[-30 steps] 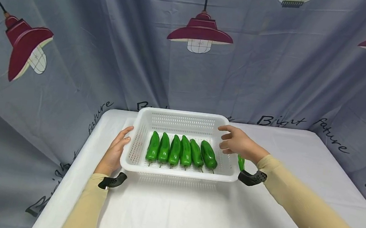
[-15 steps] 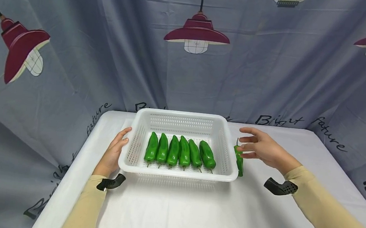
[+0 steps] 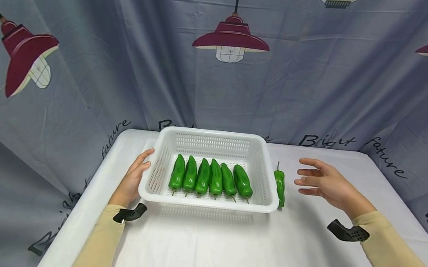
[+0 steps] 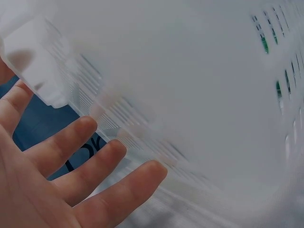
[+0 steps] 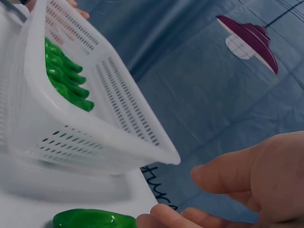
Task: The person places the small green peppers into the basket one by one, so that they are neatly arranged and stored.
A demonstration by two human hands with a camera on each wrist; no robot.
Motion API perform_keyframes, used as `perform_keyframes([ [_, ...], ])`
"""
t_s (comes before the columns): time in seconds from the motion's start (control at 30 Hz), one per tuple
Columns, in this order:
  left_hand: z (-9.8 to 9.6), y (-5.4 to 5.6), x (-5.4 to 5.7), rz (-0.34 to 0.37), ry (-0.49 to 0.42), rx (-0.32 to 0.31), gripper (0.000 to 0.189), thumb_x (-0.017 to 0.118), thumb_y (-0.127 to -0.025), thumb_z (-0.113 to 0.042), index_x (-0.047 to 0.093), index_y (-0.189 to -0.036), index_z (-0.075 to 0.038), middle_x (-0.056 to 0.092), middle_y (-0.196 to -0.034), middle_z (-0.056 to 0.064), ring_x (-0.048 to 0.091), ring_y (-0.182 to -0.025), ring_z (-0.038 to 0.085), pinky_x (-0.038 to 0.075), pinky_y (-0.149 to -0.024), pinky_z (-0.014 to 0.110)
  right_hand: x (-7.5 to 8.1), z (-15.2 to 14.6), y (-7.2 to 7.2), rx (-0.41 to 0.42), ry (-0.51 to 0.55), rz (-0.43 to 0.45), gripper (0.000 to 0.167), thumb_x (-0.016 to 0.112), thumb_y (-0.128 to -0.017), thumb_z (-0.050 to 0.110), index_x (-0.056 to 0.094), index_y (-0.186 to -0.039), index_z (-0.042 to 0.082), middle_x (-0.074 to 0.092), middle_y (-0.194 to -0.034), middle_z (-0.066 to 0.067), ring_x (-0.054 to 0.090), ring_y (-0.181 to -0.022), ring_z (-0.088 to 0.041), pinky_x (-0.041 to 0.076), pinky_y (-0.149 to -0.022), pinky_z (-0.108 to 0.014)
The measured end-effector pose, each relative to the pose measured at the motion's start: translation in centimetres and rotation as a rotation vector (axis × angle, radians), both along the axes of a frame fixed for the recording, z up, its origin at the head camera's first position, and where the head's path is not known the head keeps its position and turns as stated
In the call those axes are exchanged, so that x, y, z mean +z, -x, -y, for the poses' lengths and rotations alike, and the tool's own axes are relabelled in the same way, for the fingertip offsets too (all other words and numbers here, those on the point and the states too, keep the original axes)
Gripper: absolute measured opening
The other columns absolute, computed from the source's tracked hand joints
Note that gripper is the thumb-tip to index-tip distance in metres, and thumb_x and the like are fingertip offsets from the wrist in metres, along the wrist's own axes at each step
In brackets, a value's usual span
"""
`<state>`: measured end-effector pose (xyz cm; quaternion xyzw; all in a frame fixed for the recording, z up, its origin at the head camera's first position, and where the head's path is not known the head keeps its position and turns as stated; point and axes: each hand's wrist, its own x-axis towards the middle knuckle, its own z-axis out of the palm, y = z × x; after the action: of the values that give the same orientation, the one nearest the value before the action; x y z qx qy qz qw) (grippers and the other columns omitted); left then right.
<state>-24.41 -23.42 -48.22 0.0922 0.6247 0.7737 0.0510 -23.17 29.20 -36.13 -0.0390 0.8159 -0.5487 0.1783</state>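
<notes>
A white plastic basket point(image 3: 208, 203) with slotted walls stands on the table. Several green peppers point(image 3: 203, 177) lie in it side by side, stems toward the person. My left hand point(image 3: 130, 183) rests at the basket's left side; in the left wrist view its extended fingers point(image 4: 121, 190) lie along the slotted wall. To the basket's right, my right hand point(image 3: 330, 188) hovers with spread, loosely bent fingers and nothing in them. Between it and the basket, one more green pepper point(image 3: 279, 187) lies on the table, stem pointing away, partly hidden by the basket's rim.
A white cloth point(image 3: 200, 251) covers the table. Behind it hangs a grey-blue curtain point(image 3: 147, 55) printed with red lamps and lettering. Black wrist devices point(image 3: 347, 232) sit on both forearms, over beige sleeves point(image 3: 397, 260).
My right hand has moved from over the basket's right rim to the right, past the loose pepper, bringing that pepper into fuller view. The left hand has stayed at the basket.
</notes>
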Motion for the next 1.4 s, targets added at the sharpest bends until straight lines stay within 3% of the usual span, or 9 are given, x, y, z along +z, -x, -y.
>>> perform_keyframes([
  [0.3,0.0,0.0,0.0,0.002,0.007,0.000,0.041,0.040,-0.110,-0.028,0.033,-0.150,-0.029,0.045,-0.146,-0.007,0.054,-0.125,0.004,0.050,-0.098,0.021,-2.0,-1.1,-0.1,-0.042,0.004,-0.011,0.072,0.056,-0.103,0.009,0.013,-0.160,-0.002,0.025,-0.156,-0.036,0.067,-0.101,-0.001,0.059,-0.092,-0.035],
  [0.73,-0.1,0.0,-0.2,0.021,0.032,0.015,0.042,0.039,-0.110,-0.028,0.032,-0.151,-0.029,0.040,-0.151,-0.002,0.052,-0.128,0.004,0.049,-0.099,0.022,-5.0,-1.3,0.7,-0.082,-0.006,0.047,0.070,0.051,-0.107,0.021,0.013,-0.160,-0.002,0.019,-0.162,-0.035,0.067,-0.110,-0.010,0.059,-0.093,-0.035],
  [1.13,0.0,0.1,-0.1,-0.020,-0.007,-0.010,0.040,0.038,-0.110,-0.026,0.032,-0.150,-0.027,0.051,-0.141,-0.013,0.058,-0.120,0.002,0.052,-0.095,0.022,-6.7,-1.2,1.2,-0.112,-0.020,0.094,0.071,0.051,-0.107,0.024,0.012,-0.161,-0.001,0.020,-0.161,-0.037,0.066,-0.113,-0.016,0.057,-0.097,-0.040],
  [1.4,0.1,0.0,-0.1,-0.002,0.003,0.001,0.042,0.038,-0.110,-0.026,0.032,-0.151,-0.028,0.048,-0.142,-0.013,0.056,-0.121,0.001,0.050,-0.097,0.022,-7.5,-0.5,1.4,-0.141,-0.023,0.109,0.069,0.051,-0.106,0.021,0.015,-0.161,0.000,0.025,-0.159,-0.035,0.065,-0.115,-0.018,0.058,-0.096,-0.038],
])
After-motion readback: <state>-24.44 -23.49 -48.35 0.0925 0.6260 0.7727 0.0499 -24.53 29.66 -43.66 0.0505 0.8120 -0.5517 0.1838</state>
